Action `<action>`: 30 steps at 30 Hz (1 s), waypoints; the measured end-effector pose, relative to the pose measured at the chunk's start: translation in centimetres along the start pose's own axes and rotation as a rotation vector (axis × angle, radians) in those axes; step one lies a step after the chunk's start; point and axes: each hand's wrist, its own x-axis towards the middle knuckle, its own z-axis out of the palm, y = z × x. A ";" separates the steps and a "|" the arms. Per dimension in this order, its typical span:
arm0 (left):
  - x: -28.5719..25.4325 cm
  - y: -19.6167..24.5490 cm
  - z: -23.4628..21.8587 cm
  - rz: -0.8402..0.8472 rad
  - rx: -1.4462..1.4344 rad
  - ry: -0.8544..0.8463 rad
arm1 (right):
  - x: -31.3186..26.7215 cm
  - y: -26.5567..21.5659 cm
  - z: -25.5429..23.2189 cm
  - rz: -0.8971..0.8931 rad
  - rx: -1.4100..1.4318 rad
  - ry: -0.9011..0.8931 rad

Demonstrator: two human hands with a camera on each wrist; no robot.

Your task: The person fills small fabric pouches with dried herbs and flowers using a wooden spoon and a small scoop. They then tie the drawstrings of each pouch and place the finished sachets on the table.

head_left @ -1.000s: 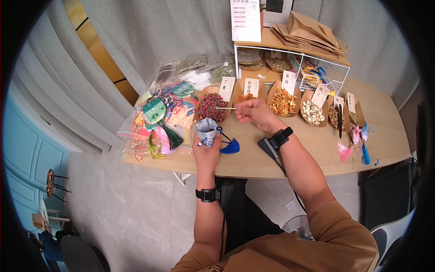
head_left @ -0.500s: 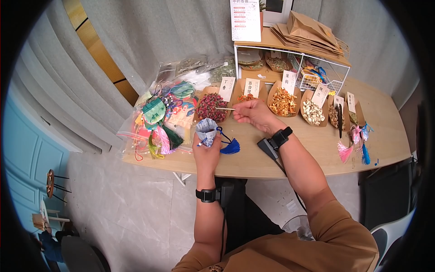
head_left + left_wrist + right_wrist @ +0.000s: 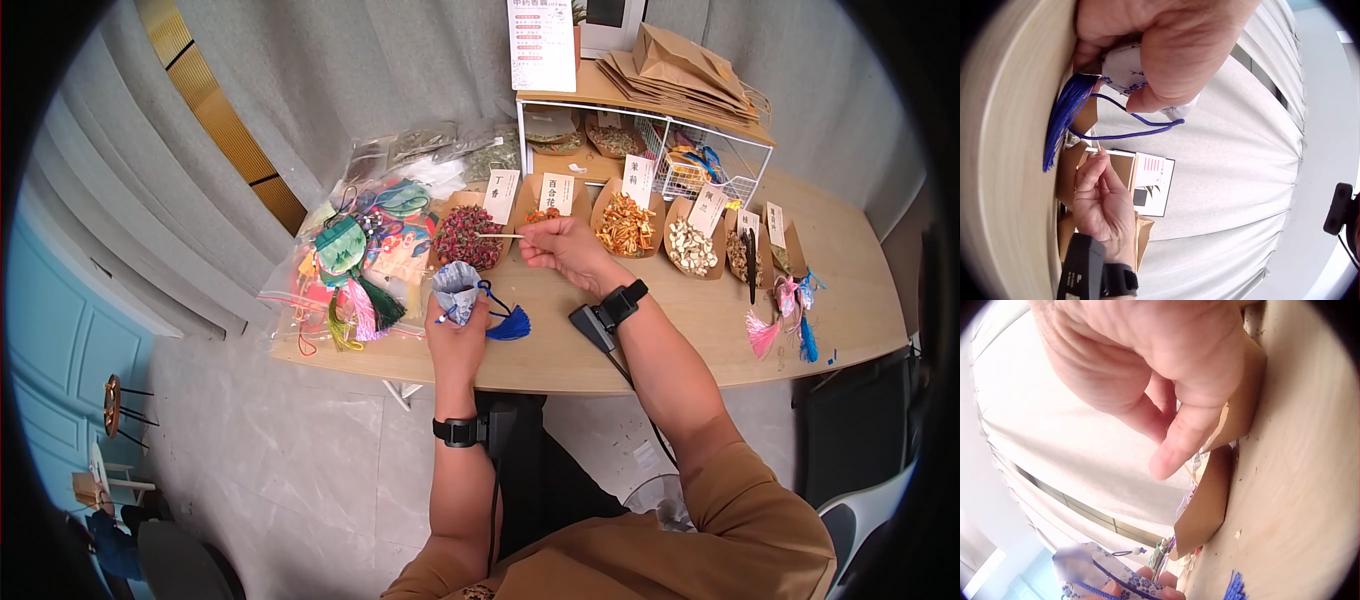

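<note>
My left hand (image 3: pixel 457 345) grips a blue-and-white floral drawstring pouch (image 3: pixel 457 283), its mouth gaping upward. A dark blue tassel (image 3: pixel 509 322) on a cord hangs from it, beside the thumb in the left wrist view. My right hand (image 3: pixel 565 252) pinches a thin pale stick (image 3: pixel 503 236) between thumb and fingers. The stick's far end overlaps the dried red buds (image 3: pixel 465 235) in a brown paper tray just beyond the pouch. The right wrist view shows the thumb and fingers (image 3: pixel 1182 440) closed together, hiding most of the stick.
More paper trays of dried herbs with labels stand to the right, with orange petals (image 3: pixel 625 225) and white pieces (image 3: pixel 690 248). Black tweezers (image 3: pixel 748 265) lie across one. At left lies a clear bag of pouches (image 3: pixel 340 245). A shelf (image 3: pixel 640 100) stands behind, carrying paper bags (image 3: pixel 685 75).
The right hand and stick have shifted only very slightly over the red buds. The left hand keeps its hold on the pouch in the same place.
</note>
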 end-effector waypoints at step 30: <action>-0.1 0.4 0.3 -0.004 -0.046 -0.006 | -0.3 -0.4 -0.2 -0.008 -0.176 0.025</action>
